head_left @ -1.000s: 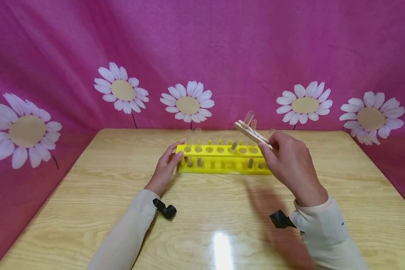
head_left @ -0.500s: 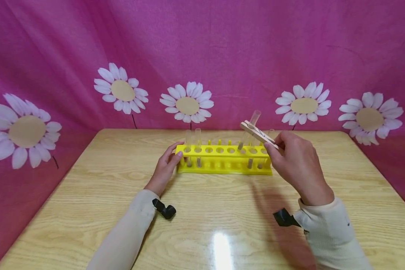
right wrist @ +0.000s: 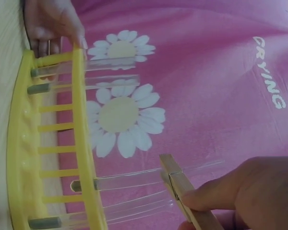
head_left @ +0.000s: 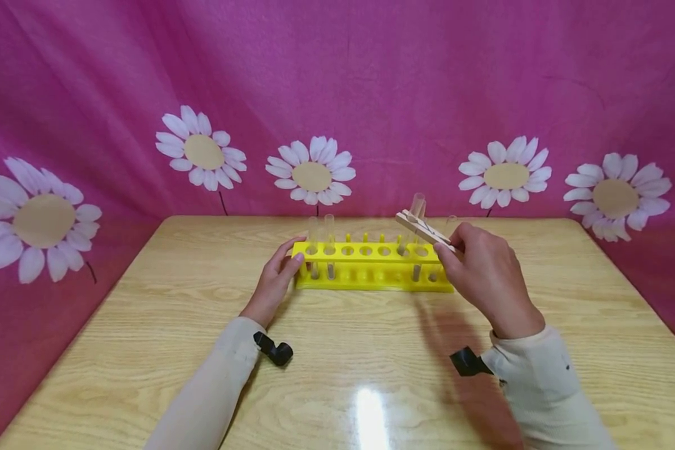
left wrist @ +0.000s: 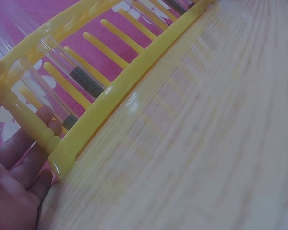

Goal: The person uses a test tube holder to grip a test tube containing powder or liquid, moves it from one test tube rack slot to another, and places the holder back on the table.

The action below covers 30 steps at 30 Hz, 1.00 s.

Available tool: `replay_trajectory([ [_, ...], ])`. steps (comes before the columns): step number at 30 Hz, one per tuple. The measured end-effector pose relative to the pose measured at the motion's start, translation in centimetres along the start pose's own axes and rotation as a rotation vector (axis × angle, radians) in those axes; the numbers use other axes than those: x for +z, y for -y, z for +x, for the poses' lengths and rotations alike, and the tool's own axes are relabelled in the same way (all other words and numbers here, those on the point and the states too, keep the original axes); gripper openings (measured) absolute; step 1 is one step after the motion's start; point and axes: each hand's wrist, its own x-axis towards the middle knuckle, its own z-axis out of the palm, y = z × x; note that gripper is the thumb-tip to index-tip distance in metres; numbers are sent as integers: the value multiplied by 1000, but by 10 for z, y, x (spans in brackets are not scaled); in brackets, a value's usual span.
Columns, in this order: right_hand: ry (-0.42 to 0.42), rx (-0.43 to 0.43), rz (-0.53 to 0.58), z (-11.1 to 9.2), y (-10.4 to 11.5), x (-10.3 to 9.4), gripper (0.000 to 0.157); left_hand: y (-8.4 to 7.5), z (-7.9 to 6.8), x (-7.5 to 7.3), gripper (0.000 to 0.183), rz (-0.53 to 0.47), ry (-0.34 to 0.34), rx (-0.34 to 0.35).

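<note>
My left hand (head_left: 272, 278) grips the left end of a yellow test tube rack (head_left: 357, 283). In my right hand (head_left: 489, 275) a wooden clothespin (head_left: 425, 231) is pinched between thumb and fingers. Its tip clamps a clear test tube (head_left: 419, 205) with dark material at the bottom. In the right wrist view that test tube (right wrist: 129, 180) has its dark end (right wrist: 76, 186) just through a hole in the top plate, above the base. Two other test tubes (head_left: 330, 228) stand near the left end; more stand at the right, partly behind my right hand.
Several holes in the middle of the rack hold no tube, and yellow pegs (head_left: 365, 237) rise behind them. The rack stands on a wood-grain table (head_left: 326, 350). Behind it hangs a magenta cloth (head_left: 405, 94) printed with white daisies. A black camera mount sits at each cuff.
My right hand first moves right with the clothespin and tilted tube, then slightly left and down. The tube's lower end goes into a hole in the rack. My left hand stays put.
</note>
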Motion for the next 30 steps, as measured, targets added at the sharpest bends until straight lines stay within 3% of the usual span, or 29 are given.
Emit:
replay_trajectory([
  [11,10,-55,-51,5,-7,6,21,-4,-2,0,43,-3,0,14],
  [18,62,-20,-55,6,-9,8,23,-2,-1,0,41,-7,4,-24],
  [26,139,32,-48,9,-12,11,27,-30,-14,4,44,-15,26,1],
  [30,182,59,-49,10,-12,13,29,-31,-14,4,43,-25,27,5],
])
